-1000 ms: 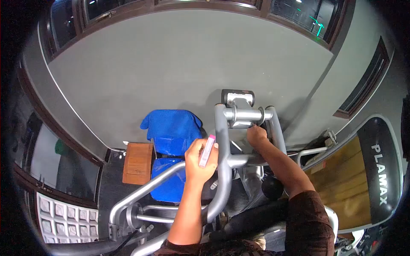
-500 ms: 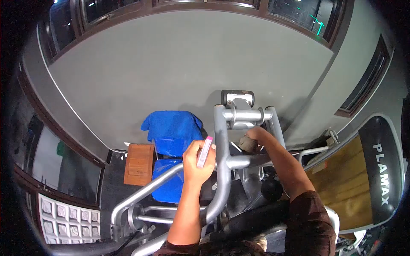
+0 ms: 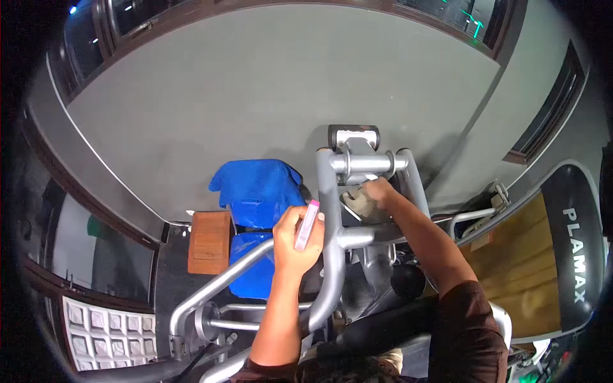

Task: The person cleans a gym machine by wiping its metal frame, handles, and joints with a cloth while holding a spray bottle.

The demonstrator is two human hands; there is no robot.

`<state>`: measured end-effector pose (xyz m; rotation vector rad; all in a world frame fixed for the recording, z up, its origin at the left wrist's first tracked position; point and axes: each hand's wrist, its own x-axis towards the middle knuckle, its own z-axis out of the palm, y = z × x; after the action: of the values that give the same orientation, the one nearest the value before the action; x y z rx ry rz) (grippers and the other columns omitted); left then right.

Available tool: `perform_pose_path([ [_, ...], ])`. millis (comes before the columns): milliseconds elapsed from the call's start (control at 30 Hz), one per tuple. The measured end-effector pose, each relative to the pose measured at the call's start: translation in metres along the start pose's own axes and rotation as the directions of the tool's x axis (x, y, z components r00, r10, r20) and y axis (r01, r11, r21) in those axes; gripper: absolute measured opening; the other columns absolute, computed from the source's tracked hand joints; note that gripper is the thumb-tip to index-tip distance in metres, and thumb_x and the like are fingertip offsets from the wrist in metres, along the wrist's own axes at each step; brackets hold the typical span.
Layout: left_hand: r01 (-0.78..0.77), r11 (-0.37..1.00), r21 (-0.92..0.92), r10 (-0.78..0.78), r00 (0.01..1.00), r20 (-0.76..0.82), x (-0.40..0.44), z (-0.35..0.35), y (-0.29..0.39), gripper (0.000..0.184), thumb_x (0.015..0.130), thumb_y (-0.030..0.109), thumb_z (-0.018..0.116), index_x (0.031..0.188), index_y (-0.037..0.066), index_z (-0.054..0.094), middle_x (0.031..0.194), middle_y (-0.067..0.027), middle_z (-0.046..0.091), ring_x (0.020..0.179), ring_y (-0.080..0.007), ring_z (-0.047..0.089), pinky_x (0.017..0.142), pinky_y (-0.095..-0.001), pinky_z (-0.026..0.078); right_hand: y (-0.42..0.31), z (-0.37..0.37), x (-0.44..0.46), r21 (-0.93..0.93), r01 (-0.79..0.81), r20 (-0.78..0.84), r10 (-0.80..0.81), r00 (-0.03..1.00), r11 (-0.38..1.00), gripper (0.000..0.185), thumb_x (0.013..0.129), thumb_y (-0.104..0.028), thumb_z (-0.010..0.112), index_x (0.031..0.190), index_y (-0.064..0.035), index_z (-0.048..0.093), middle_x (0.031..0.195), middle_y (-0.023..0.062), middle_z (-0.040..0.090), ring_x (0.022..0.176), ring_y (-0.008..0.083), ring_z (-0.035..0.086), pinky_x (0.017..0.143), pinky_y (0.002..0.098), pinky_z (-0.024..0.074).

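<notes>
A slim pink-and-white stick-shaped object with a pink end (image 3: 308, 225) is held upright in my left hand (image 3: 295, 239), beside the left upright of the silver machine frame (image 3: 330, 210). My right hand (image 3: 378, 191) reaches inside the frame, just below its top crossbar (image 3: 367, 164), with its fingers closed on a grey-beige cloth (image 3: 359, 203). The cloth hangs down between the two uprights. Its lower part lies above the thicker middle bar (image 3: 367, 237).
A blue chair (image 3: 254, 214) with a blue towel (image 3: 255, 180) over its back stands beyond the frame, next to a wooden stool (image 3: 209, 242). To the right is a PLAMAX panel (image 3: 571, 255). A grey wall (image 3: 281, 83) lies ahead.
My right hand moved from the crossbar's underside slightly down and back up, and the cloth came into view and spread out below it. My left hand stayed nearly still. The view tilted slightly.
</notes>
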<state>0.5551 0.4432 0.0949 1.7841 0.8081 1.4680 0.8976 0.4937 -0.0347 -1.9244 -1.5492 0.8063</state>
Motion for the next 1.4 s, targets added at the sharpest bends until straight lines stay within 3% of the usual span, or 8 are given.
perform_pose_path([
  [100, -0.012, 1.0, -0.001, 0.012, 1.0, 0.019, 0.001, 0.005, 0.002, 0.013, 0.089, 0.006, 0.074, 0.084, 0.003, 0.062, 0.065, 0.0042, 0.054, 0.058, -0.0027, 0.045, 0.051, -0.0232, 0.035, 0.004, 0.013, 0.005, 0.168, 0.239, -0.055, -0.233, 0.971, 0.956, 0.012, 0.081, -0.005, 0.072, 0.091, 0.0024, 0.07, 0.085, 0.0089, 0.071, 0.069, 0.0235, 0.065, 0.059, 0.0403, 0.0527],
  [200, 0.032, 0.999, -0.012, -0.032, 0.999, 0.022, -0.002, 0.005, -0.001, 0.013, 0.089, 0.006, 0.073, 0.084, 0.004, 0.062, 0.064, 0.0041, 0.054, 0.057, -0.0027, 0.045, 0.05, -0.0236, 0.035, -0.047, 0.033, -0.001, 0.641, -0.254, 0.04, 0.299, 0.953, 0.724, 0.015, 0.084, -0.006, 0.069, 0.094, 0.0044, 0.071, 0.087, 0.0098, 0.072, 0.077, 0.022, 0.067, 0.066, 0.0376, 0.0533],
  [300, 0.066, 0.998, -0.009, -0.065, 0.998, 0.016, -0.002, 0.0, -0.001, 0.013, 0.09, 0.006, 0.073, 0.084, 0.004, 0.062, 0.064, 0.0042, 0.054, 0.056, -0.0027, 0.046, 0.049, -0.0237, 0.035, -0.058, 0.006, -0.025, 0.387, -0.221, 0.081, 0.205, 0.975, 0.895, 0.029, 0.086, -0.008, 0.064, 0.112, 0.0039, 0.07, 0.089, 0.012, 0.071, 0.078, 0.0205, 0.068, 0.07, 0.0372, 0.0545],
  [433, 0.011, 0.999, 0.042, -0.01, 1.0, -0.019, -0.001, -0.003, -0.007, 0.013, 0.09, 0.007, 0.074, 0.084, 0.004, 0.062, 0.064, 0.0038, 0.055, 0.056, -0.0027, 0.046, 0.05, -0.0234, 0.036, 0.03, -0.006, 0.005, -0.593, -0.068, 0.08, 0.143, 0.986, 0.802, 0.028, 0.083, -0.02, 0.067, 0.103, -0.0008, 0.075, 0.099, 0.0231, 0.072, 0.092, 0.0332, 0.071, 0.082, 0.043, 0.0569],
  [633, 0.012, 0.999, 0.05, -0.011, 1.0, -0.021, 0.003, -0.005, -0.008, 0.013, 0.089, 0.007, 0.074, 0.085, 0.004, 0.062, 0.066, 0.0034, 0.057, 0.058, -0.0025, 0.047, 0.051, -0.0227, 0.037, 0.02, -0.011, 0.011, -0.776, -0.051, 0.042, 0.132, 0.99, 0.629, 0.032, 0.087, -0.02, 0.058, 0.106, -0.0019, 0.076, 0.107, 0.0289, 0.071, 0.102, 0.0407, 0.071, 0.085, 0.0468, 0.057],
  [900, 0.045, 0.999, -0.001, -0.045, 0.999, -0.013, 0.003, -0.001, -0.001, 0.012, 0.09, 0.007, 0.074, 0.086, 0.004, 0.063, 0.067, 0.0043, 0.057, 0.058, -0.0021, 0.046, 0.052, -0.0221, 0.036, 0.01, 0.005, 0.0, 0.282, -0.319, -0.11, 0.361, 0.926, 0.905, 0.045, 0.088, -0.029, 0.067, 0.108, 0.0106, 0.07, 0.101, 0.0251, 0.073, 0.091, 0.035, 0.071, 0.08, 0.0421, 0.0544],
  [1300, 0.034, 0.998, 0.056, -0.032, 0.999, -0.028, 0.003, -0.009, -0.001, 0.013, 0.089, 0.009, 0.075, 0.087, 0.003, 0.063, 0.067, 0.0025, 0.057, 0.059, -0.0041, 0.048, 0.053, -0.0234, 0.037, -0.056, 0.009, -0.027, 0.469, -0.124, -0.311, 0.296, 0.903, 0.874, 0.034, 0.09, -0.012, 0.067, 0.12, 0.0049, 0.067, 0.1, 0.0126, 0.072, 0.088, 0.0233, 0.07, 0.078, 0.0367, 0.0554],
  [1400, 0.034, 0.998, 0.046, -0.032, 0.999, -0.034, 0.003, -0.007, -0.002, 0.013, 0.089, 0.009, 0.075, 0.087, 0.003, 0.064, 0.067, 0.0026, 0.057, 0.058, -0.0037, 0.047, 0.052, -0.0233, 0.037, -0.056, 0.014, -0.022, 0.479, -0.139, -0.238, 0.281, 0.93, 0.867, 0.048, 0.092, -0.018, 0.066, 0.133, 0.0062, 0.059, 0.125, 0.0246, 0.067, 0.114, 0.0298, 0.066, 0.096, 0.0349, 0.0507],
])
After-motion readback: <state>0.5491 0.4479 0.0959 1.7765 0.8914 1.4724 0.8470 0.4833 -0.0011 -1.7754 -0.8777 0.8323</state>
